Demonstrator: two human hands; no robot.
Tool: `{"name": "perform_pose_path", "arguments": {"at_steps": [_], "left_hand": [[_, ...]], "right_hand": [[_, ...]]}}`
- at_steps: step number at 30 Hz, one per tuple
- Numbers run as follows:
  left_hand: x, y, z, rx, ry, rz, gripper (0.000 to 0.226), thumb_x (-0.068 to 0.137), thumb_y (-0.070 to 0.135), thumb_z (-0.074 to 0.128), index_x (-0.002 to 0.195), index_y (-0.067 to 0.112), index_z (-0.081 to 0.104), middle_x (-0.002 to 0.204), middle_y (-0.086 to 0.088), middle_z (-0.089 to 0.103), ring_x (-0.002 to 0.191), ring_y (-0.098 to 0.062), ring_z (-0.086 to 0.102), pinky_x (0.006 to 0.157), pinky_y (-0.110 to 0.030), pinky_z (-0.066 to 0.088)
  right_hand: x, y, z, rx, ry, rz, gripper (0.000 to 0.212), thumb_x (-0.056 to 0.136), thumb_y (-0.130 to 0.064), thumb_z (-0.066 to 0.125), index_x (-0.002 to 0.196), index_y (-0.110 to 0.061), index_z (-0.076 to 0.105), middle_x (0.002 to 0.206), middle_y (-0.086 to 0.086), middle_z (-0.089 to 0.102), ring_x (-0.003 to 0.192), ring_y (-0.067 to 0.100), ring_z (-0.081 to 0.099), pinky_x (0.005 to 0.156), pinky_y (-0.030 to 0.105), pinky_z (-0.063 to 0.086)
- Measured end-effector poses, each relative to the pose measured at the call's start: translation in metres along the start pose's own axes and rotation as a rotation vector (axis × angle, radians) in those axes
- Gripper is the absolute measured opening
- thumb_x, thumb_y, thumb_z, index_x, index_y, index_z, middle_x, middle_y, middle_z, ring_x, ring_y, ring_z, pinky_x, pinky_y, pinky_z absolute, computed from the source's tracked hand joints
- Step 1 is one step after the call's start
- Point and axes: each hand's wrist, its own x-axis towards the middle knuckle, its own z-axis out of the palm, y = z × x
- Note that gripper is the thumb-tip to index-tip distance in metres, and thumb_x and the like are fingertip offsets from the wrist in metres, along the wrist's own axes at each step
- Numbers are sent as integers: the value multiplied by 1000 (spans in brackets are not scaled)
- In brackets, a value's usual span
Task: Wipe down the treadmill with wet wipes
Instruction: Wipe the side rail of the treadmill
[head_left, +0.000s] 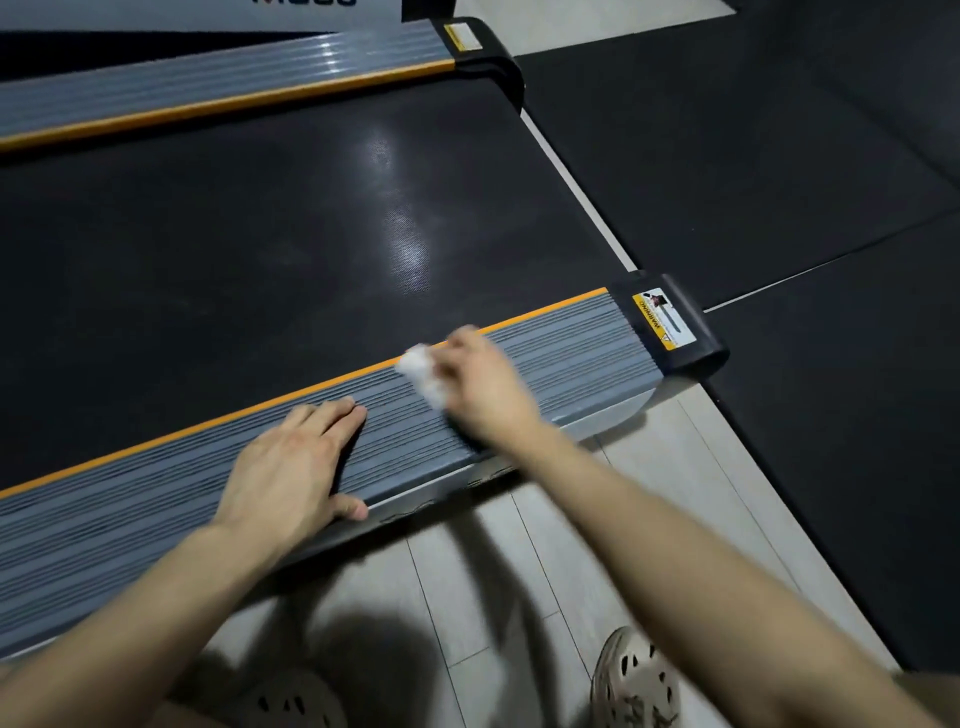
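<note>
The right hand (480, 387), blurred, is seemingly pinching a wadded wet wipe (422, 375) against the near side rail (566, 348), whose length is running left-near to right-far; the left hand (296, 457) is resting flat, fingers spread.

gym or home gym; treadmill (291, 223) | black rubber floor mats (779, 156)
</note>
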Motion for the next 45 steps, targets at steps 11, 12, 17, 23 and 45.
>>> {"name": "perform_pose_path", "arguments": {"at_steps": [11,12,17,23,45], "left_hand": [[1,1,1,41,-23,-4,121,61,75,85,162,32,34,162,18,36,144,-16,39,104,-40,51],[1,1,2,38,-22,-2,122,61,75,85,163,32,34,163,18,36,144,-16,39,103,-40,51],[0,-4,7,32,-19,-2,124,64,78,82,166,33,28,167,19,30,148,-14,35,106,-39,50],[2,0,5,54,-30,-6,121,61,78,83,162,30,36,162,15,38,144,-17,40,102,-41,52],[0,-8,13,75,-22,24,121,62,81,80,161,29,34,163,12,36,144,-20,38,98,-51,57]], "right_hand": [[-14,-50,37,122,-119,-84,27,104,-36,58,105,-19,79,94,1,50,84,20,56,77,36,52],[-9,-31,26,69,-130,-106,31,103,-44,56,109,-25,80,95,1,51,87,21,58,76,35,51],[10,125,-83,-214,247,471,50,103,-67,45,116,-34,80,98,3,55,92,29,64,76,35,48],[-24,-45,29,65,29,53,13,99,-20,67,104,-16,78,99,11,58,84,34,61,72,42,54],[-70,100,-64,-127,338,497,28,102,-25,58,120,-14,77,107,7,57,91,28,62,86,48,56]]}}
